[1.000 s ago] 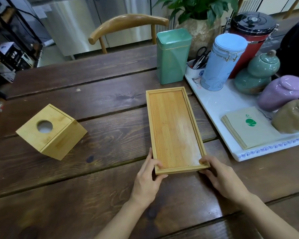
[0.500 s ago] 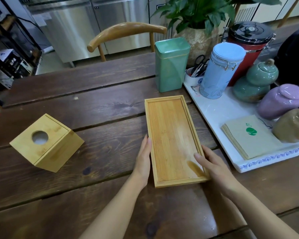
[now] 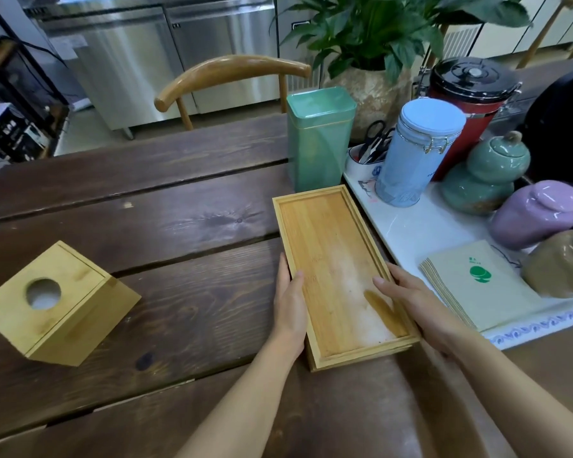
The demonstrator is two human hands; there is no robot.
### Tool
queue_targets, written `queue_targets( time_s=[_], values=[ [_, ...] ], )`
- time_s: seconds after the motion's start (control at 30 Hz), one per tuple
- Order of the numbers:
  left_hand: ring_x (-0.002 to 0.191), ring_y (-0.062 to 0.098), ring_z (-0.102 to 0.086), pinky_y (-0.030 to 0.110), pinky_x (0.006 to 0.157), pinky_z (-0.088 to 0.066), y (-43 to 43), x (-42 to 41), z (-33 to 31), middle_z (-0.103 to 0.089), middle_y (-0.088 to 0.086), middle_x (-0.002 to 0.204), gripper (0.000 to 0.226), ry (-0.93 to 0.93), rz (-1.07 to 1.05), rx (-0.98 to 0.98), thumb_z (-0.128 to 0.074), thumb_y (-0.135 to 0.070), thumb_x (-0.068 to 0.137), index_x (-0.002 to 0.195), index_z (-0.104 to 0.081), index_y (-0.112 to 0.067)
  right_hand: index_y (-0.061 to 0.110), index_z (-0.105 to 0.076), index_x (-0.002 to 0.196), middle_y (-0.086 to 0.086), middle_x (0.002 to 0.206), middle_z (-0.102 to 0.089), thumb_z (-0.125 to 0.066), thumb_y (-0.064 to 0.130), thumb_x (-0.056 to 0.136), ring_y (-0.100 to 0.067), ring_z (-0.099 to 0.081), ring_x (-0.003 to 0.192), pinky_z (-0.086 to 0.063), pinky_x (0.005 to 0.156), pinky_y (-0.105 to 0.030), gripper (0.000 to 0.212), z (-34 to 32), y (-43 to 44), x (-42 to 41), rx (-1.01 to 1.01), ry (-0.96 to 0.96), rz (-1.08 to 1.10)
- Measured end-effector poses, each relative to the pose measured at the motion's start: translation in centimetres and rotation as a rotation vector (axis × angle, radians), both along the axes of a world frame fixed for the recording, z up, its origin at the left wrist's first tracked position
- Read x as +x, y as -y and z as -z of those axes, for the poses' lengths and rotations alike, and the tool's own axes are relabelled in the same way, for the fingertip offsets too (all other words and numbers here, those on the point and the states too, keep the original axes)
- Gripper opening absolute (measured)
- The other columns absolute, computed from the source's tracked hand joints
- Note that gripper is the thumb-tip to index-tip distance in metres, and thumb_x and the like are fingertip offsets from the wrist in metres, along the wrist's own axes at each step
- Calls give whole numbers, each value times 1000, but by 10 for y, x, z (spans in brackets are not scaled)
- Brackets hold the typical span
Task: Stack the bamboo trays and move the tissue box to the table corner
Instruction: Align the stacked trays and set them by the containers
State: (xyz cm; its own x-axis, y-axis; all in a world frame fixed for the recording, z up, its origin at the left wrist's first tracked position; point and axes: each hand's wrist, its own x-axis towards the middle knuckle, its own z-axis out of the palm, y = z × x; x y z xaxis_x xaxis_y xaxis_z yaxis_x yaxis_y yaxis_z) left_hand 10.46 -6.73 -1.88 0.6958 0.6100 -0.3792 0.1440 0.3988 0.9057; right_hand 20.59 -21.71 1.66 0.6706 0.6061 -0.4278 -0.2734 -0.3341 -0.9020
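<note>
Left hand (image 3: 290, 305) and right hand (image 3: 417, 302), flat and clamping the long sides of the stacked rectangular bamboo trays (image 3: 341, 269) mid-table, having slid up from the near corners, stacking apparently done; square bamboo tissue box with round hole (image 3: 58, 300) untouched, well apart leftward.

Between the hands lay pale, matt bamboo trays (image 3: 336, 269) with fine straight grain. Left of the left hand (image 3: 290, 312), the dark plank table (image 3: 179, 226) showed knotty, faintly sheened wood; right of the right hand (image 3: 417, 302), a glossy white tray (image 3: 420, 226).
</note>
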Motion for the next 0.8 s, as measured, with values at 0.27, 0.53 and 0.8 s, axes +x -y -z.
queue_targets(
  time_s=[0.27,0.53,0.8],
  values=[
    [132,19,-40,50,110,-33,10,31,8,-39,-1,149,50,12,0,-25,-35,-23,100,146,-23,-38,27,-64,105,7,110,-69,-61,16,83,-12,-63,105,-45,90,-30,24,-10,6,35,-10,72,-43],
    [138,17,-31,49,113,-27,20,45,19,-28,-5,155,62,5,-49,-10,-40,-36,87,145,-19,-43,11,-43,134,2,134,-49,-63,20,81,-13,-44,124,-30,105,-29,57,-11,1,51,-58,169,10],
    [139,16,-28,50,114,-26,19,47,18,-26,-7,155,64,-35,-32,15,-38,-45,81,142,-19,-49,33,-57,85,20,92,-59,-55,4,86,21,-59,70,-40,58,4,29,-12,2,43,-4,182,8]
  ],
)
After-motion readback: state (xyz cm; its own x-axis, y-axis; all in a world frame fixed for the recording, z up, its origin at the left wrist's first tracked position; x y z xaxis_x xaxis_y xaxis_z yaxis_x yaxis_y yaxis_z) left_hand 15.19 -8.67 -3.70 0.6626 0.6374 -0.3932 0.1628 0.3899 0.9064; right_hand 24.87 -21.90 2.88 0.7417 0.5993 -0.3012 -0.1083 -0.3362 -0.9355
